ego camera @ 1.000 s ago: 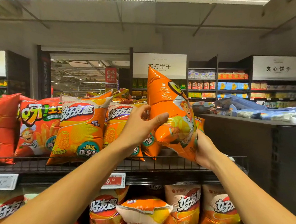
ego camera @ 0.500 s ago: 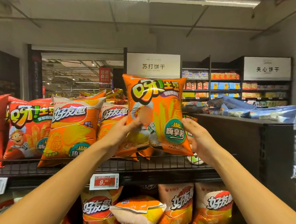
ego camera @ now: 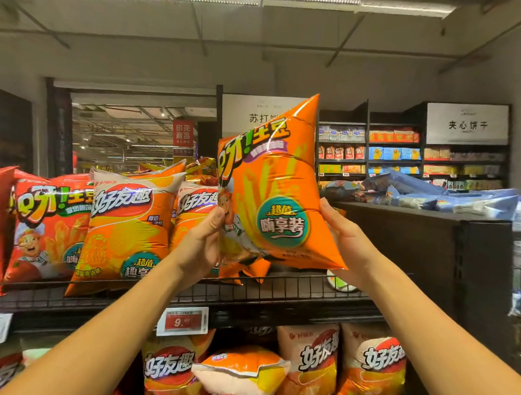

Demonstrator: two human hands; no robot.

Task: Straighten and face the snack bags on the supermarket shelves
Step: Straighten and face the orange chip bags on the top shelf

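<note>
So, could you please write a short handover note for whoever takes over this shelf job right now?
Left hand grips the orange bag at its left edge; right hand holds its right edge.
The bag is in the air above the top shelf, front towards us, tilted.
Done: bags at left stand facing out.
Left: set this bag upright in the gap on the right; then straighten the tipped bag on the lower shelf.

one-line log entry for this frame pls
left hand: grips orange bag | right hand: grips it | bag: front out, above top shelf
</note>
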